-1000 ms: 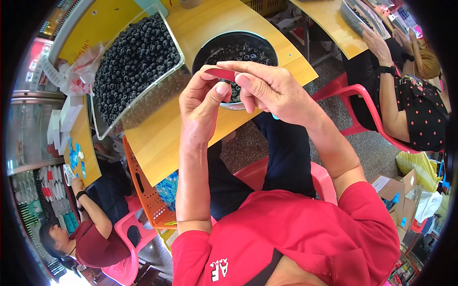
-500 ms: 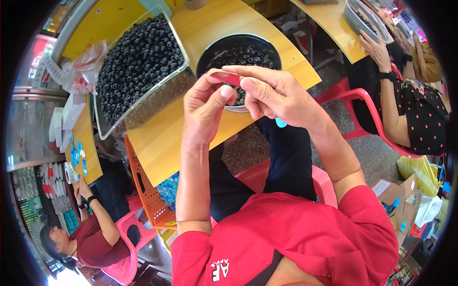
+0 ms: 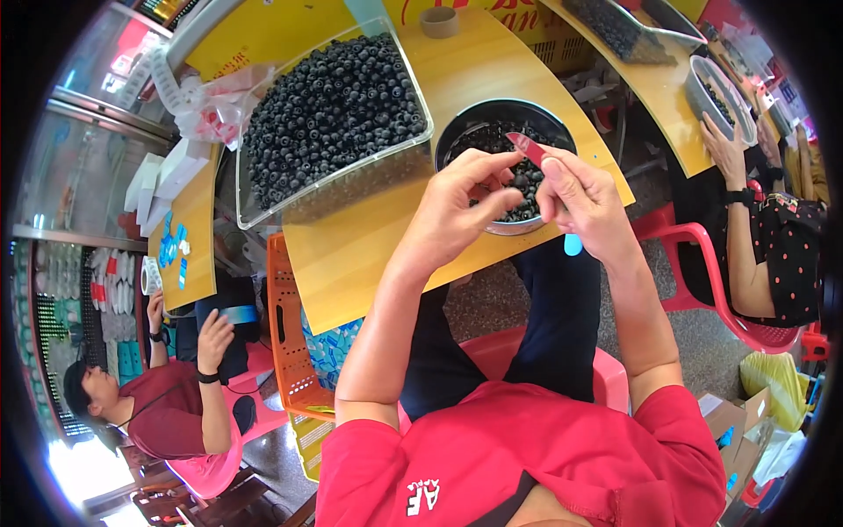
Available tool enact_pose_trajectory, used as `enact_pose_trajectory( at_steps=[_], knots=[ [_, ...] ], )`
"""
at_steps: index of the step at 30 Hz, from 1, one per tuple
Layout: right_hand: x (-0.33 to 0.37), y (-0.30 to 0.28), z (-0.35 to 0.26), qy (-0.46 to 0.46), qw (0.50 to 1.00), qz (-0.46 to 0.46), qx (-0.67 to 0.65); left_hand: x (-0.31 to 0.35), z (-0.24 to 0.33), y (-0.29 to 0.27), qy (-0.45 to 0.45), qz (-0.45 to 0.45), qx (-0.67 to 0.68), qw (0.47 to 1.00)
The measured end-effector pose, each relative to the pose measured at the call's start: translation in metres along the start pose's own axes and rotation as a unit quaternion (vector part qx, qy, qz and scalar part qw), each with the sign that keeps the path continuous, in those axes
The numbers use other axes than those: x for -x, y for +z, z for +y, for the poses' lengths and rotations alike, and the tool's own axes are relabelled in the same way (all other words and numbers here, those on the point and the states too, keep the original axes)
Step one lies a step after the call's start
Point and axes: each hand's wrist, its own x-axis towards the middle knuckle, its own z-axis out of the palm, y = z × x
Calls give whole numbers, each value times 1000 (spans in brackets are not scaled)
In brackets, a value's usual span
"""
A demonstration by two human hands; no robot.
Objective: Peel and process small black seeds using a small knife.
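In my right hand [image 3: 580, 198] is a small knife with a red blade [image 3: 525, 147]; its tip points up and left. A light blue end [image 3: 572, 244], apparently of the handle, sticks out below that hand. My left hand [image 3: 465, 202] is beside the blade, its thumb and curled fingers apart, and nothing shows in it. Both hands are over the near side of a dark round bowl [image 3: 445, 140], partly filled with dark, round, blueberry-like pieces [image 3: 527, 180]. To the left, a large clear plastic tub [image 3: 421, 140] is heaped with similar pieces [image 3: 334, 114].
The tub and bowl stand on a wooden table [image 3: 351, 263], with a beige cup [image 3: 439, 22] at its far edge. An orange plastic crate [image 3: 294, 351] stands below its left end. Co-workers sit on pink chairs at left and right; the right one touches a grey basin [image 3: 722, 101].
My hands have moved apart; the red blade has turned from lying flat between them to pointing up. The view has shifted. The person at left has lifted a hand with a blue thing.
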Motion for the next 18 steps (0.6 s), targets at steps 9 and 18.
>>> enact_pose_trajectory(
  at_steps=[9, 18],
  knots=[
    [5, -9, 1, -5, 1000, 23, -2, -55, 29, -95, 60, 174, -382, 906],
    [6, -10, 3, 1, 1000, -7, 3, -94, -4, -127, 25, -2, -617, 786]
  ],
)
